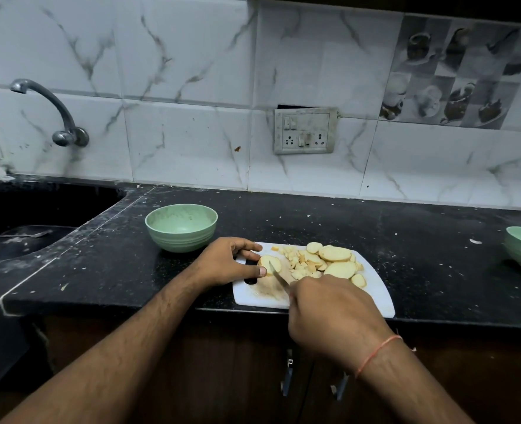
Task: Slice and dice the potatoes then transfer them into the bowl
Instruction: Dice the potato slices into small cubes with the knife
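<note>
Left hand [227,261] on board [375,289], fingertips pinching potato slice [269,264]. Right hand [329,313] clenched round knife [279,278], blade across slice. Bowl [181,227] far left.

Kitchen colours
Pale yellow potatoes [334,254], white board [375,289], mint-green bowl [181,228], speckled black counter [314,215], grey-veined white tiles [176,71]

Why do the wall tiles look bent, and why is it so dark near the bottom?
Head view: the wide-angle lens bows the wall tiles and counter edge; light falls on the cutting board and potato slices, the cabinets below sit in shadow; picture edges look soft.
</note>
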A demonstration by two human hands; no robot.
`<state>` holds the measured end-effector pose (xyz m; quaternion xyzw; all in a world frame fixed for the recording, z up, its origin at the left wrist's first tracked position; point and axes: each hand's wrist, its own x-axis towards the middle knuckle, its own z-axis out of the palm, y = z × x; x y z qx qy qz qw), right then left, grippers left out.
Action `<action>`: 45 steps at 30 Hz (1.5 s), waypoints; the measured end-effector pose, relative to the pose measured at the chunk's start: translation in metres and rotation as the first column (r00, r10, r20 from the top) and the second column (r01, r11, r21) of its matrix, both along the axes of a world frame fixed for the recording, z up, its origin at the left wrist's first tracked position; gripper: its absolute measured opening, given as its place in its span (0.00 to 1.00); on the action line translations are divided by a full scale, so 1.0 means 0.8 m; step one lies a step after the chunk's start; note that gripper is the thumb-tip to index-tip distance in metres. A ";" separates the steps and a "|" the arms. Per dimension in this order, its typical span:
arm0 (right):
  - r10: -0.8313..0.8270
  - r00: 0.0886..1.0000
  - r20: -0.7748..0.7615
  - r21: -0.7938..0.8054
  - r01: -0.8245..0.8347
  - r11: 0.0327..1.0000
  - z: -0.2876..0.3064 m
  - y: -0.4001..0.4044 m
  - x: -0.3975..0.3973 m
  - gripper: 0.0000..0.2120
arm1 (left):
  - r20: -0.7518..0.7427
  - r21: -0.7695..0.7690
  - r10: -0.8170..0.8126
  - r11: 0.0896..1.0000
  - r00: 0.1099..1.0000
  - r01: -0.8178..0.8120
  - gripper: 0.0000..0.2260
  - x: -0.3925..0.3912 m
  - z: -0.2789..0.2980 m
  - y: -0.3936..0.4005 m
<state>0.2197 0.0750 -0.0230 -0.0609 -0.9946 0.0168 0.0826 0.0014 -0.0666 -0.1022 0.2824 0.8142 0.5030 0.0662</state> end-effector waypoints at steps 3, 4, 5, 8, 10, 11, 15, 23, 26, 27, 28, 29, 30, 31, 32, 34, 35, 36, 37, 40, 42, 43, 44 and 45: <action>-0.023 0.999 -0.037 -0.037 0.022 0.999 0.002 0.001 -0.004 0.11 | -0.003 -0.002 -0.005 1.000 1.000 0.005 0.23 0.001 -0.001 0.000; -0.030 0.999 -0.040 -0.045 0.028 0.999 0.001 0.001 -0.009 0.10 | -0.007 0.000 -0.004 1.000 1.000 0.004 0.22 0.001 -0.002 0.000; -0.034 0.999 -0.042 -0.051 0.032 0.998 0.000 0.000 -0.014 0.10 | -0.014 0.002 -0.003 1.000 1.000 0.003 0.23 0.002 -0.002 0.001; -0.034 0.999 -0.031 -0.054 0.033 0.998 -0.008 -0.001 -0.031 0.12 | -0.033 0.017 -0.002 1.000 0.999 0.003 0.24 0.004 -0.002 0.002; -0.032 0.999 -0.021 -0.054 0.031 0.998 -0.012 -0.002 -0.040 0.12 | -0.035 0.032 -0.005 0.999 0.999 0.006 0.24 0.003 -0.003 0.003; -0.034 0.999 -0.019 -0.057 0.032 0.998 -0.014 -0.003 -0.045 0.12 | -0.036 0.036 -0.007 0.999 0.999 0.008 0.23 0.003 -0.003 0.003; -0.043 0.999 -0.009 -0.065 0.042 0.997 -0.013 -0.007 -0.063 0.12 | -0.028 0.054 -0.016 0.998 0.999 0.018 0.21 0.000 -0.004 0.003; -0.006 1.000 0.006 -0.064 0.006 0.998 -0.025 -0.003 -0.070 0.12 | -0.026 0.051 -0.015 0.999 1.000 0.017 0.18 -0.001 -0.004 0.004; 0.026 1.000 0.007 -0.021 -0.026 0.999 -0.026 0.000 -0.048 0.11 | -0.008 0.059 -0.016 0.998 1.000 0.016 0.19 -0.001 -0.004 0.004; 0.032 0.999 0.003 -0.011 -0.032 0.999 -0.025 0.002 -0.038 0.11 | -0.004 0.063 -0.018 0.998 1.000 0.019 0.19 -0.001 -0.003 0.004; 0.032 0.999 -0.002 -0.010 -0.032 0.999 -0.022 0.003 -0.029 0.11 | 0.000 0.067 -0.020 0.998 1.000 0.020 0.19 -0.001 -0.003 0.004; 0.027 1.000 -0.007 -0.015 -0.027 1.000 -0.019 0.004 -0.021 0.11 | 0.004 0.070 -0.022 0.997 1.000 0.022 0.20 0.000 -0.003 0.004; 0.020 1.000 -0.016 -0.023 -0.020 1.000 -0.015 0.005 -0.015 0.11 | 0.005 0.070 -0.023 0.997 1.000 0.023 0.20 0.001 -0.002 0.004; 0.010 1.000 -0.027 -0.029 -0.011 1.000 -0.011 0.005 -0.011 0.11 | 0.000 0.067 -0.025 0.997 1.000 0.025 0.20 0.002 -0.001 0.003; 0.001 0.999 -0.042 -0.038 -0.003 0.999 -0.009 0.005 -0.011 0.11 | -0.004 0.063 -0.027 0.998 1.000 0.027 0.20 0.002 -0.001 0.003; -0.011 0.998 -0.065 -0.057 0.007 0.998 -0.007 0.003 -0.014 0.09 | 0.000 0.065 -0.028 0.997 1.000 0.028 0.20 0.004 0.000 0.003; -0.014 0.998 -0.069 -0.062 0.010 0.998 -0.007 0.001 -0.018 0.09 | 0.005 0.069 -0.027 0.997 1.000 0.027 0.20 0.005 0.001 0.003; -0.017 0.997 -0.070 -0.064 0.012 0.998 -0.008 0.000 -0.022 0.09 | 0.010 0.072 -0.024 0.997 1.000 0.023 0.20 0.006 0.001 0.003; -0.020 0.998 -0.066 -0.066 0.016 0.998 -0.010 -0.001 -0.027 0.10 | 0.018 0.077 -0.025 0.997 1.000 0.023 0.19 0.006 0.001 0.003; -0.027 0.999 -0.039 -0.073 0.024 0.997 -0.015 -0.004 -0.041 0.12 | 0.052 0.101 -0.033 0.994 0.998 0.027 0.19 0.008 0.002 0.005; -0.034 0.999 -0.029 -0.080 0.031 0.996 -0.016 -0.007 -0.047 0.13 | 0.053 0.102 -0.030 0.994 0.998 0.025 0.18 0.009 0.003 0.005; -0.039 0.999 -0.028 -0.083 0.037 0.996 -0.016 -0.009 -0.050 0.12 | 0.054 0.100 -0.031 0.995 0.998 0.026 0.18 0.009 0.004 0.005; -0.044 0.999 -0.025 -0.084 0.042 0.996 -0.016 -0.011 -0.053 0.12 | 0.056 0.099 -0.035 0.995 0.998 0.029 0.18 0.009 0.005 0.004; -0.047 0.999 -0.020 -0.078 0.045 0.996 -0.015 -0.013 -0.055 0.12 | 0.056 0.097 -0.037 0.995 0.998 0.031 0.18 0.010 0.006 0.004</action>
